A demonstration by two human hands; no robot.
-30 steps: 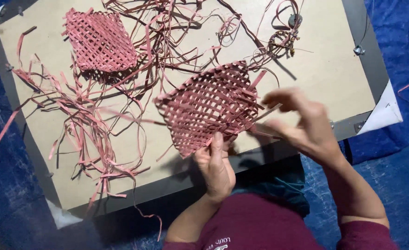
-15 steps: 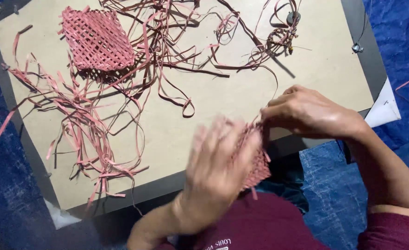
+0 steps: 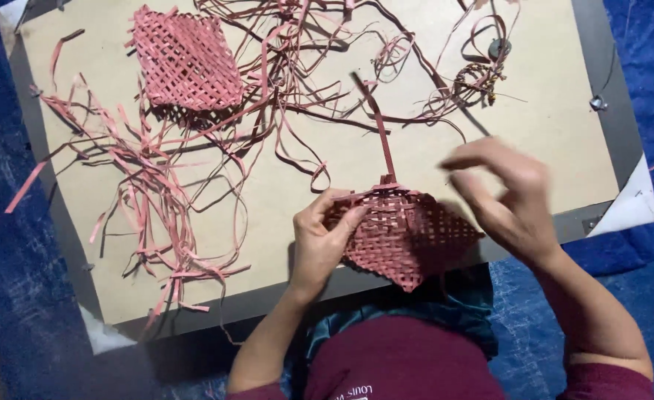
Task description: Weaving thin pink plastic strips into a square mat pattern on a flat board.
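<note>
Our left hand [image 3: 319, 244] has its fingers closed on the near-left edge of the woven mat [image 3: 404, 235], thumb on top and the other fingers curled underneath, pinching the weave. Our right hand [image 3: 508, 196] hangs just above the mat's right side with the fingers loosely spread and bent; it is blurred, and it grips nothing that we can see. The mat sits at the near edge of the board [image 3: 564, 141], partly hanging over it toward our lap, tilted so one corner points at us.

One long strip [image 3: 381, 137] rises from the mat's far edge and runs away across the board, not yet worked in. The weave looks dense and closed over most of the mat; we judge the body largely done, with this loose end and perhaps the edges left to finish. How the underside stands we cannot tell.

Further out, a second woven mat [image 3: 186, 59] lies flat at the far left of the board, apart from ours, and looks finished in its weave. Loose pink strips [image 3: 149, 215] are scattered in a tangle across the left and middle. A small coil [image 3: 478, 78] lies near the far right. Blue sheeting [image 3: 638, 59] covers the floor around the board.
</note>
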